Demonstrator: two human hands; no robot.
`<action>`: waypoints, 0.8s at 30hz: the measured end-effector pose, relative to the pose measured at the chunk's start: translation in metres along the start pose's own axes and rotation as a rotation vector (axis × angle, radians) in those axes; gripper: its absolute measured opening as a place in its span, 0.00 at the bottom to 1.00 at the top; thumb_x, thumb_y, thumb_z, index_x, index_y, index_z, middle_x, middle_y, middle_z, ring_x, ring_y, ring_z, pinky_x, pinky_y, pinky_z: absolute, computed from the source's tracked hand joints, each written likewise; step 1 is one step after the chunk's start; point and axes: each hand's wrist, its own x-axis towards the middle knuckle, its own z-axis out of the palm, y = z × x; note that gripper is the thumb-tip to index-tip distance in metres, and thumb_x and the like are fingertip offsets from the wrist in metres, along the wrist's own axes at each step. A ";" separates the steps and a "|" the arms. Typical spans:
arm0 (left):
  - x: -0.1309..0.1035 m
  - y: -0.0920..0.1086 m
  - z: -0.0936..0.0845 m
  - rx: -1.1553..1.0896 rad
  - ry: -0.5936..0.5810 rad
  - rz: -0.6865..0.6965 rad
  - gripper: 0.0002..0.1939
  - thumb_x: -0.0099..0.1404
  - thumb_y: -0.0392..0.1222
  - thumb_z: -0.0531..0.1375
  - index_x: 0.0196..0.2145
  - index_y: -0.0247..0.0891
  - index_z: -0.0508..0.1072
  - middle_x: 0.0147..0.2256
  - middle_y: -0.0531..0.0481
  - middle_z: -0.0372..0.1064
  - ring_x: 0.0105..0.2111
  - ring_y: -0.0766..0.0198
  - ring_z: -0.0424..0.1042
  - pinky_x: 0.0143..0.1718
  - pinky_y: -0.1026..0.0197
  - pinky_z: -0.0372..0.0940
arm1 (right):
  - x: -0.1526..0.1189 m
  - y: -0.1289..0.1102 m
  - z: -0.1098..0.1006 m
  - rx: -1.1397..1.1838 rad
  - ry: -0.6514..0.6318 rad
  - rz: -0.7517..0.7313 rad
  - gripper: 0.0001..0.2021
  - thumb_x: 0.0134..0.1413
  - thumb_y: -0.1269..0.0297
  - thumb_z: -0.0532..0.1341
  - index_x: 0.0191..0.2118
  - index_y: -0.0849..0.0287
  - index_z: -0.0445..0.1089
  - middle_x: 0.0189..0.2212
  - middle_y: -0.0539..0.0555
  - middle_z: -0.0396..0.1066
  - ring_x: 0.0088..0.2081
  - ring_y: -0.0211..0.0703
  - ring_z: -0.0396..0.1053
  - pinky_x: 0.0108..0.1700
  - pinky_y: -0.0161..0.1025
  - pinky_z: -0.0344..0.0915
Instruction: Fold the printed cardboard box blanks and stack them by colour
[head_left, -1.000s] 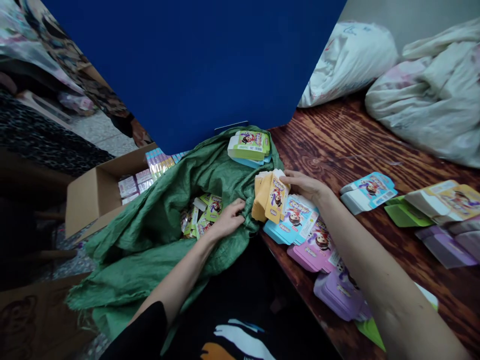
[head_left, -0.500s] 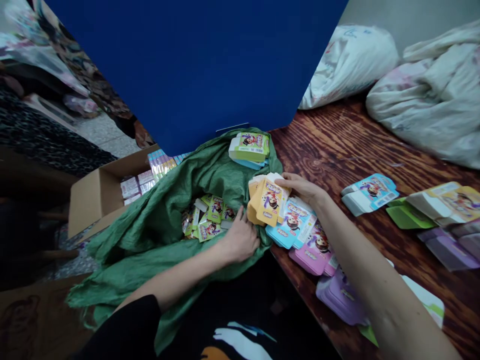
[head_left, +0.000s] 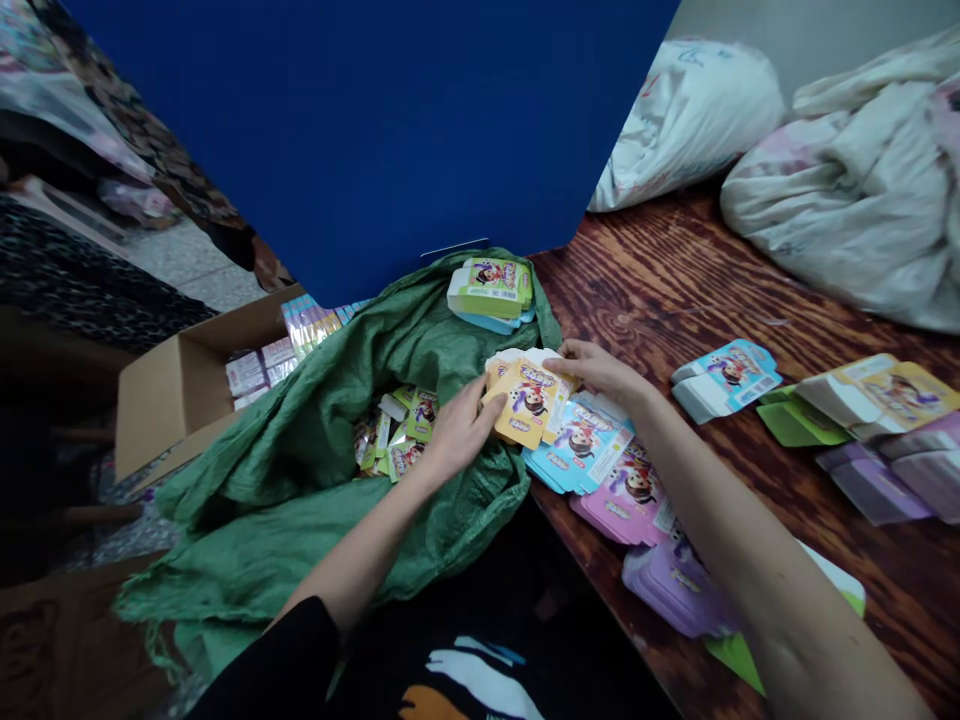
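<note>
A stack of flat yellow cartons (head_left: 531, 402) lies at the table's near edge, between my two hands. My left hand (head_left: 463, 425) grips its left side, thumb on top. At the upper right corner, the fingers of my right hand (head_left: 592, 368) close on the same stack. Beneath and to the right spread blue cartons (head_left: 577, 443), pink cartons (head_left: 622, 490) and purple cartons (head_left: 675, 585). Left of my left hand, an open green sack (head_left: 300, 500) holds many small green packets (head_left: 409, 420). A stack with a green carton (head_left: 491, 284) on top rests on the sack's far rim.
Blue, yellow and purple carton stacks (head_left: 726, 378) lie on the right of the wooden table (head_left: 630, 270). White sacks (head_left: 697, 110) stand at the back. A blue panel (head_left: 390, 130) rises ahead. An open cardboard box (head_left: 150, 400) with wrapped packs sits at left.
My left hand has risen from the sack's edge to the left side of the yellow cartons, which now sit more squarely together. My right hand stays at their upper right corner.
</note>
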 end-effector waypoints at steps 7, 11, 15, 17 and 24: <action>0.018 -0.007 0.013 -0.041 -0.258 -0.071 0.36 0.69 0.50 0.58 0.70 0.34 0.58 0.66 0.40 0.65 0.62 0.48 0.69 0.63 0.50 0.63 | -0.008 -0.010 0.007 -0.390 0.052 -0.039 0.13 0.59 0.51 0.63 0.36 0.57 0.67 0.33 0.54 0.74 0.34 0.46 0.70 0.34 0.38 0.61; 0.024 0.003 0.005 0.146 -0.301 -0.061 0.32 0.71 0.50 0.55 0.68 0.33 0.62 0.65 0.38 0.66 0.63 0.45 0.68 0.65 0.48 0.60 | -0.017 -0.021 0.020 -0.619 0.191 -0.036 0.13 0.65 0.57 0.58 0.45 0.62 0.72 0.48 0.68 0.74 0.50 0.60 0.70 0.47 0.47 0.63; 0.023 0.008 0.010 0.193 -0.281 -0.049 0.32 0.73 0.50 0.52 0.68 0.33 0.61 0.65 0.37 0.66 0.63 0.44 0.67 0.65 0.46 0.59 | -0.042 -0.033 0.033 -0.803 0.293 -0.195 0.17 0.68 0.61 0.56 0.55 0.64 0.70 0.56 0.69 0.69 0.59 0.62 0.62 0.58 0.52 0.58; 0.022 0.008 0.012 0.201 -0.276 -0.042 0.32 0.73 0.50 0.52 0.68 0.31 0.61 0.64 0.35 0.67 0.63 0.43 0.67 0.64 0.45 0.60 | -0.055 -0.035 0.043 -0.876 0.248 -0.273 0.17 0.66 0.61 0.60 0.57 0.63 0.70 0.54 0.66 0.72 0.56 0.60 0.64 0.57 0.51 0.60; 0.014 0.004 0.016 0.177 -0.225 -0.020 0.33 0.73 0.51 0.52 0.70 0.32 0.58 0.66 0.36 0.63 0.65 0.44 0.64 0.66 0.44 0.58 | -0.067 -0.035 0.073 -0.805 0.339 -0.211 0.13 0.55 0.69 0.67 0.47 0.62 0.73 0.48 0.65 0.72 0.43 0.55 0.73 0.41 0.44 0.65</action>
